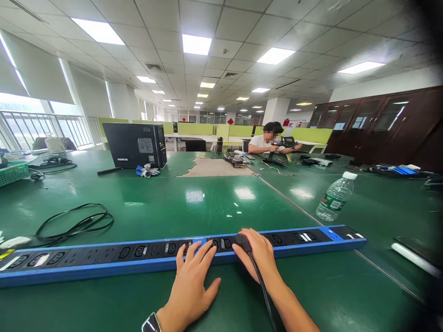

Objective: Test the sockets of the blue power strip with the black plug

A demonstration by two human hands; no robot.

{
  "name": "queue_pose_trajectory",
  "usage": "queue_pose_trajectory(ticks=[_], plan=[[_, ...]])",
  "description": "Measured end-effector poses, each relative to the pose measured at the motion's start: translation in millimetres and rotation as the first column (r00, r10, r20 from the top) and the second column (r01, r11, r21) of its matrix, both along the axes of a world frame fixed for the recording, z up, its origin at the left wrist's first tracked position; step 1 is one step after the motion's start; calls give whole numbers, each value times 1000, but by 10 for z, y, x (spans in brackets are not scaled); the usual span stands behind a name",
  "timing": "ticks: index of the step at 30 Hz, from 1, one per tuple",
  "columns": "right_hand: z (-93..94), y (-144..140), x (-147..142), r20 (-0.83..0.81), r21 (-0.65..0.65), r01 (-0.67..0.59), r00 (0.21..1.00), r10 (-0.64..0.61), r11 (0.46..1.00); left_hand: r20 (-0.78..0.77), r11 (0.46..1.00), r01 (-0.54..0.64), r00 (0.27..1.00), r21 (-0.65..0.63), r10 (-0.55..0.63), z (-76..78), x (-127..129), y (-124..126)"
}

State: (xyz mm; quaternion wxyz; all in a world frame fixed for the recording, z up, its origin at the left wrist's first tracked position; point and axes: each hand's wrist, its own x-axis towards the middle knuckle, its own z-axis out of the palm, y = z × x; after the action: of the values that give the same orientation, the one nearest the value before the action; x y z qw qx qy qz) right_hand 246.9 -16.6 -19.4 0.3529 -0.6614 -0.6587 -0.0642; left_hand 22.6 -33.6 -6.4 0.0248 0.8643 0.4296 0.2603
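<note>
Clear bottle (333,202), black computer tower (133,145).

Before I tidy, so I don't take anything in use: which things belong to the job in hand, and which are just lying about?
In use:
- blue power strip, under the left hand
- black plug and cord, in the right hand

Apparently lying about:
- bottle
- looped cable
- computer tower
- green basket

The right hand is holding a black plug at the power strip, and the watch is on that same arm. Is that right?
Not quite: the head view shows the watch on the left wrist. The right hand is indeed holding a black plug at the power strip.
</note>
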Motion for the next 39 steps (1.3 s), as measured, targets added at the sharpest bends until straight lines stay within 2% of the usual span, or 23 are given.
queue_pose_trajectory(ticks=[13,22,32,39], plan=[[6,-8,-3,-6,-13,-9,1000,8,1000,-4,1000,4,1000,-15,-4,0,-9,-10],[-1,-12,6,3,-8,-16,1000,16,1000,14,999,24,1000,37,-24,-6,-6,2],[23,-18,8,32,3,-9,999,8,1000,3,999,20,1000,30,-20,2,-8,3],[4,-8,10,-5,-5,-23,1000,23,1000,-12,1000,15,1000,5,-15,2,-8,2]])
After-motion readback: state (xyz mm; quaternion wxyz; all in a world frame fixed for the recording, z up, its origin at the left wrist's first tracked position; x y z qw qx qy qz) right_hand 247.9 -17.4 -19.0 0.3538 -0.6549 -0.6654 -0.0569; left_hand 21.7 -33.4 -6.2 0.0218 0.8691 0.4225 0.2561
